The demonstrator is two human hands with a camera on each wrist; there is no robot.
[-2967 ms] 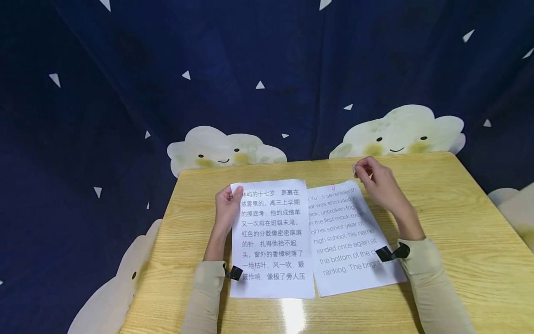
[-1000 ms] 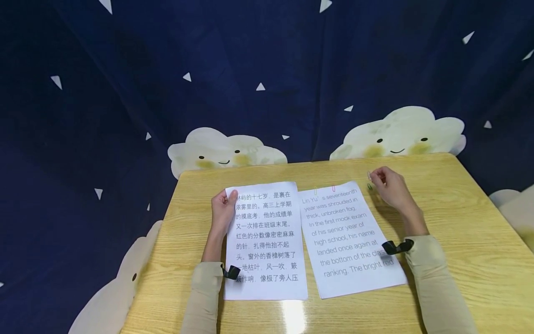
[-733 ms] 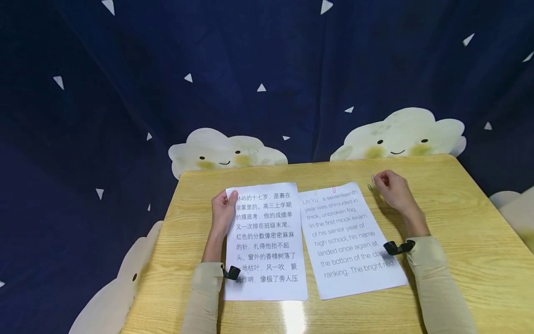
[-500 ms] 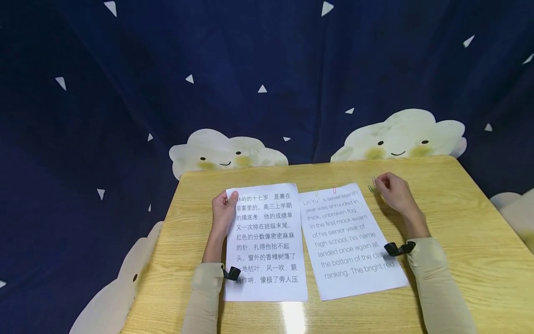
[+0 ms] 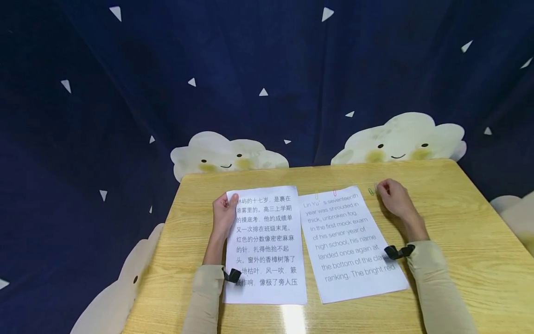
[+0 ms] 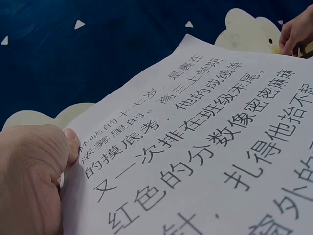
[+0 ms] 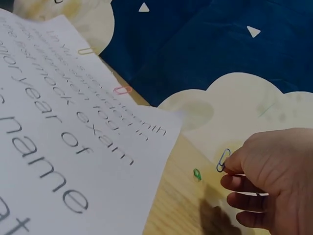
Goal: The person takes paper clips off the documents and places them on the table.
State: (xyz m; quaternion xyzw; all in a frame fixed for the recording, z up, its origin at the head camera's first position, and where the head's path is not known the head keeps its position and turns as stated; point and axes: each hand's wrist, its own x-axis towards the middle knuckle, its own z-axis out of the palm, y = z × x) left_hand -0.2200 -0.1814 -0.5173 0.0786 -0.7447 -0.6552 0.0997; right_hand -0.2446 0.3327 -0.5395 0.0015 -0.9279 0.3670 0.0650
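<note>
My left hand point(image 5: 224, 215) grips the top left corner of a sheet of paper with Chinese text point(image 5: 267, 241), thumb on top; in the left wrist view the paper point(image 6: 186, 127) slopes up from the thumb. In the right wrist view my right hand point(image 7: 279, 171) pinches a bluish paper clip point(image 7: 223, 160) between thumb and fingertip. A green paper clip point(image 7: 197, 175) lies on the table just left of that hand. To its left lies paper with English text point(image 5: 352, 246), with a yellow paper clip point(image 5: 316, 195) and a pink paper clip point(image 5: 334, 193) on its top edge.
Both papers are on a light wooden table point(image 5: 463, 222), their near sides overlapping slightly at the top. Behind the table hangs a dark blue curtain point(image 5: 233, 60) with white triangles and smiling clouds. Black straps point(image 5: 399, 252) cross the sleeves at both wrists.
From above the English paper's top right corner, my right hand has moved right, then down toward the table; the green clip has come into view. My left hand has shifted the Chinese sheet slightly left.
</note>
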